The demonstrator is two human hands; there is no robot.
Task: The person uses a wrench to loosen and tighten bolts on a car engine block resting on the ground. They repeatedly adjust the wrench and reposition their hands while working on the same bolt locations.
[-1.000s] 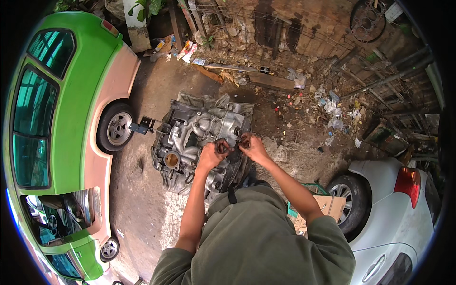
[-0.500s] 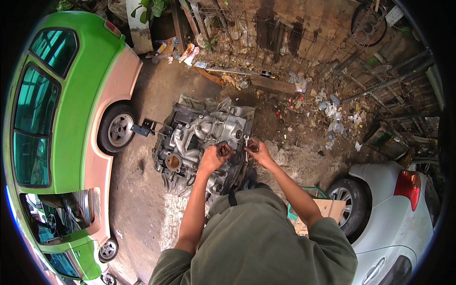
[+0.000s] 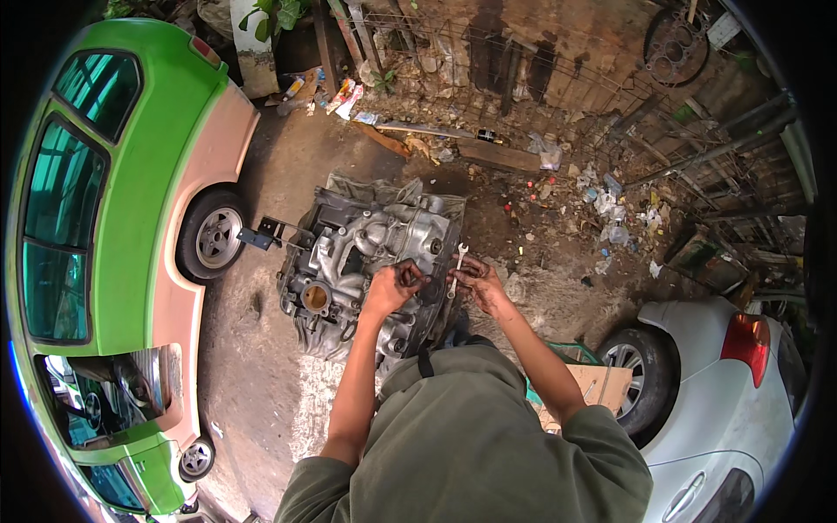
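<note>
A grimy metal engine point(image 3: 370, 234) with curved intake pipes lies on the ground in front of me. My left hand point(image 3: 392, 288) is over its near right side, fingers curled and pinched together, their tips blackened. What they hold, if anything, is too small to make out. Just past the engine's right edge, my right hand point(image 3: 479, 282) grips a slim silver wrench point(image 3: 460, 259) between thumb and fingers. The wrench's open-ended jaw points away from me. A round brass-coloured opening point(image 3: 315, 298) shows on the engine's left side.
A green and pink car point(image 3: 131, 200) stands on the left, a silver car point(image 3: 697, 383) at the lower right. By the latter sits a cardboard box point(image 3: 602, 386). A black bracket point(image 3: 260, 234) sticks out left of the engine. Litter point(image 3: 610, 209) and a wooden plank point(image 3: 499, 156) lie beyond.
My right hand has shifted slightly right, and the wrench in it now shows more of its length and leans right at its far end. My left hand stays nearly in place.
</note>
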